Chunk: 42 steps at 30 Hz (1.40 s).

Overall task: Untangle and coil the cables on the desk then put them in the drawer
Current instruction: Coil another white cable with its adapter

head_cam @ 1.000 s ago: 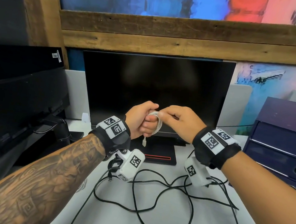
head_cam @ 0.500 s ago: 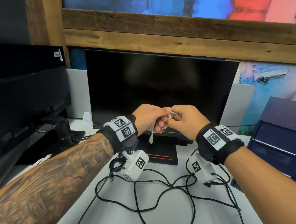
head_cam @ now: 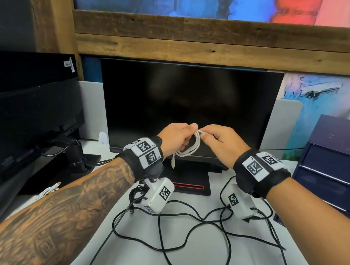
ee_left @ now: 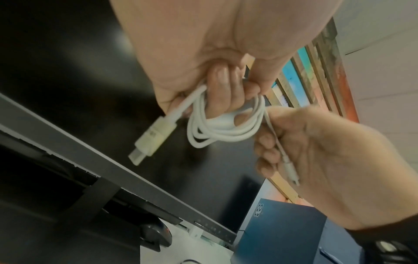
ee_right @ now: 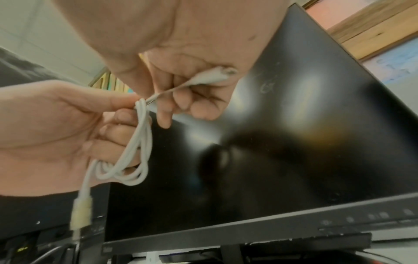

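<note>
White cable [head_cam: 191,147] now hangs as a wider coil of about three loops between the two hands, where half a second ago it was bunched tight between the fists; both hands sit at about the same height in front of the monitor [head_cam: 186,107]. His left hand [head_cam: 174,137] is curled round the top of the coil, with the large plug [ee_left: 152,138] dangling free below it. His right hand [head_cam: 220,142] pinches the thin tail end, and the small plug [ee_right: 214,76] pokes out past the fingers. Two hands, one white cable held, clear of the desk [head_cam: 199,264]. On the desk below lies a loose tangle of black cable [head_cam: 191,233]; how many cables make it up I cannot tell. Another white cable [head_cam: 50,190] shows at the left edge beside the forearm. A blue drawer unit [head_cam: 336,171] stands at the right edge, just beside the right wrist, its drawers closed. Between the tangle and the monitor's base there is bare desk.
</note>
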Motion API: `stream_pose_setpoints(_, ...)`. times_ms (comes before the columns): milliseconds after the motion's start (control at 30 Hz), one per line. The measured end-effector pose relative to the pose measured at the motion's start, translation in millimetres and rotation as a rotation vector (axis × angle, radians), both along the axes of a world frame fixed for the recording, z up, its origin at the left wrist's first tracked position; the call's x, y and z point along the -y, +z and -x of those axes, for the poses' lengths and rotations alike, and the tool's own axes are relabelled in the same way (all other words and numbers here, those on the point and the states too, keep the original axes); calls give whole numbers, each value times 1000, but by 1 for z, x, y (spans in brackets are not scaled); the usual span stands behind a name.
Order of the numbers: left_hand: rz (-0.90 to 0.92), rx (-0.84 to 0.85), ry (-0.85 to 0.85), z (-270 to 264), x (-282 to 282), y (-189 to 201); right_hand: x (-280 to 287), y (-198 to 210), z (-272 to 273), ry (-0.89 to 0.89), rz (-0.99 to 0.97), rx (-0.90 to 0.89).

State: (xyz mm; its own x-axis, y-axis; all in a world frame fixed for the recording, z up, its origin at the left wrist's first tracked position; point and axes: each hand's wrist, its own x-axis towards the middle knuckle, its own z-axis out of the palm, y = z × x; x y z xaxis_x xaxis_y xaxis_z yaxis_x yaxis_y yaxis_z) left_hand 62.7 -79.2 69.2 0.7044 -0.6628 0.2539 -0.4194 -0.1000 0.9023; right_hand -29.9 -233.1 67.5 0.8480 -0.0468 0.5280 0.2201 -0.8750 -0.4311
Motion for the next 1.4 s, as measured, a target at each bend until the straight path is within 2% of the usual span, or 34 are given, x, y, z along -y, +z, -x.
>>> stream_pose_setpoints(167, 72, 5, 46, -5, -4, 0, 9, -1, 1, -96, 258, -39)
stream_pose_setpoints(267, 93, -24, 22, -4, -3, -5, 8, -1, 0, -182, 343, -93)
stream_pose_setpoints(333, 84, -16, 26, -4, 0, -9, 7, -4, -3, -228, 328, -76)
stream_pose_setpoints(400, 75, 21, 35, -2, 2, -11, 7, -8, -6, -221, 156, -23)
stream_pose_setpoints(533, 30, 102, 47, -2, 2, -10, -1, -9, -7, -93, -436, 19)
stream_pose_setpoints(967, 50, 35, -53, 4, -2, -9, -21, -15, -4, 171, -882, -322)
stream_pose_setpoints(1067, 90, 5, -19, 2, -1, -10, -23, -12, 0, 192, -763, -379)
stream_pose_setpoints(1133, 109, 8, 34, -1, 0, -12, -24, -11, 1, 159, -626, -318)
stream_pose_setpoints(1267, 140, -25, 141, -10, 0, -16, -26, -12, -3, -14, -529, -195)
stream_pose_setpoints(1400, 142, -20, 185, -25, -11, -17, -20, -8, 3, -117, -191, -173)
